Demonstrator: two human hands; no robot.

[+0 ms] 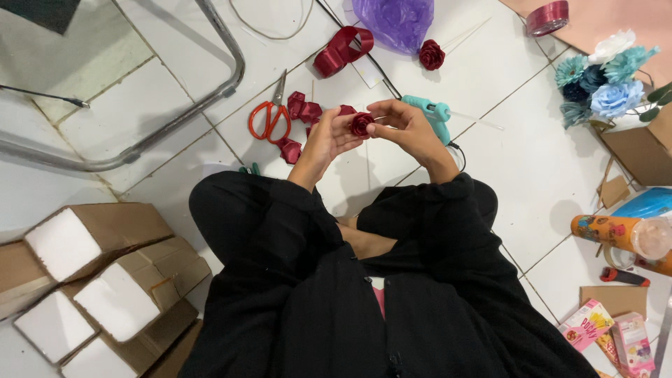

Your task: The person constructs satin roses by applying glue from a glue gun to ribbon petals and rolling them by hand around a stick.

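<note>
Looking down through the head camera, we see both our hands raised over the white tiled floor (pixel 490 161), working a small dark red ribbon rose (pixel 362 124) between them. Our left hand (pixel 326 140) cups the flower from below, fingers closed narrowly around its base, while our right hand (pixel 406 126) pinches at its side with thumb and fingertips; whether a thin stick runs through that pinch we cannot tell. The rose sits in the air just above the floor, between our knees and the tools. We judge the step in hand to be shaping or wrapping the petals, the bloom looking nearly formed. Just behind the right hand lies a teal glue gun (pixel 428 112), and near the left hand lie loose red ribbon pieces (pixel 301 112) and orange-handled scissors (pixel 269 115). Farther off rest a finished red rose (pixel 431 54) beside a purple plastic bag (pixel 395 21), and a bouquet of blue flowers (pixel 605 80) at the right. Any further turn of ribbon would, in our judgement, call for a steady pinch at the base so the layers do not loosen.
</note>
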